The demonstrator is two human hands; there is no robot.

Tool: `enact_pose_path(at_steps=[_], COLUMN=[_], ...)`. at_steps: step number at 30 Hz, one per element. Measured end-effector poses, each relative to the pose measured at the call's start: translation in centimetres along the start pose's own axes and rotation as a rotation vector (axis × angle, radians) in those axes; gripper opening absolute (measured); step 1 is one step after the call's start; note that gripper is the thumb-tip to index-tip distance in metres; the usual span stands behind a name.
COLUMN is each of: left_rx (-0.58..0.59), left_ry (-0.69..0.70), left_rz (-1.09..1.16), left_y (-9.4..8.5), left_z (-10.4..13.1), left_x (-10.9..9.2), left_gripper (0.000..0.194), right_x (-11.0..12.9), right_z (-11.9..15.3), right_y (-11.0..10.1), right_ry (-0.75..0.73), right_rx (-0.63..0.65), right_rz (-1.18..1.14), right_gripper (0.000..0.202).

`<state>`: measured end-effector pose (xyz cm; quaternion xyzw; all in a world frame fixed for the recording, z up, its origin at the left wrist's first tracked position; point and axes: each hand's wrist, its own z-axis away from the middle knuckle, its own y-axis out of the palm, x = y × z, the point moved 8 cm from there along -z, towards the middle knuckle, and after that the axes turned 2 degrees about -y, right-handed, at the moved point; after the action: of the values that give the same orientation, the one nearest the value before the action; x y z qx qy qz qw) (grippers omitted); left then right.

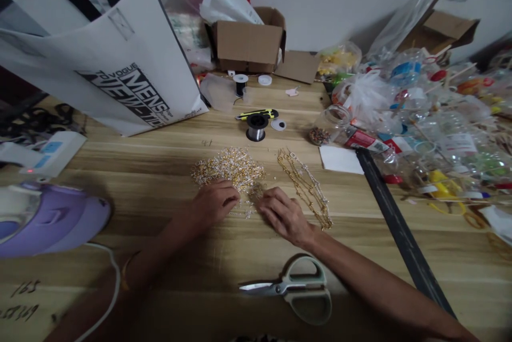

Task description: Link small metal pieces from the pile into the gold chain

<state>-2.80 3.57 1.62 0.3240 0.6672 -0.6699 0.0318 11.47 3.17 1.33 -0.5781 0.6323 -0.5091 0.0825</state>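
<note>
A heap of gold and silver beaded chain (230, 166) lies on the wooden table. At its near edge my left hand (214, 200) has thumb and fingers pinched together; what they hold is too small to make out. My right hand (284, 215) rests just to the right, fingers curled and tips together beside a small pile of fine gold pieces (256, 192). A short silver chain (246, 214) lies between the hands. Right of my right hand, several gold and silver chains (306, 187) are laid out lengthwise.
Scissors (298, 288) lie near me. Beyond the heap are a wire spool (256, 127), a yellow box cutter (250, 114) and a black thread spool (240, 86). Plastic bottles (452, 134) crowd the right, past a dark strip (400, 224). A purple appliance (60, 216) and white bag (132, 75) stand left.
</note>
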Motion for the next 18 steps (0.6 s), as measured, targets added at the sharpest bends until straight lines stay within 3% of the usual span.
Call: enact_pose_path(at_steps=[8,18], left_rx=[0.039,-0.019], left_ry=[0.106,0.072], left_rz=[-0.142,-0.123], left_y=[1.4,0.7], left_z=[0.0,-0.2], left_x=[-0.8,-0.3], left_gripper=[0.023,0.022], right_x=[-0.2,-0.4], right_z=[0.1,-0.2], right_y=[0.4,0.2], right_ry=[-0.015,0.035], right_rx=[0.013,0.002], right_rz=[0.023,-0.051], right_gripper=[0.013,0.012])
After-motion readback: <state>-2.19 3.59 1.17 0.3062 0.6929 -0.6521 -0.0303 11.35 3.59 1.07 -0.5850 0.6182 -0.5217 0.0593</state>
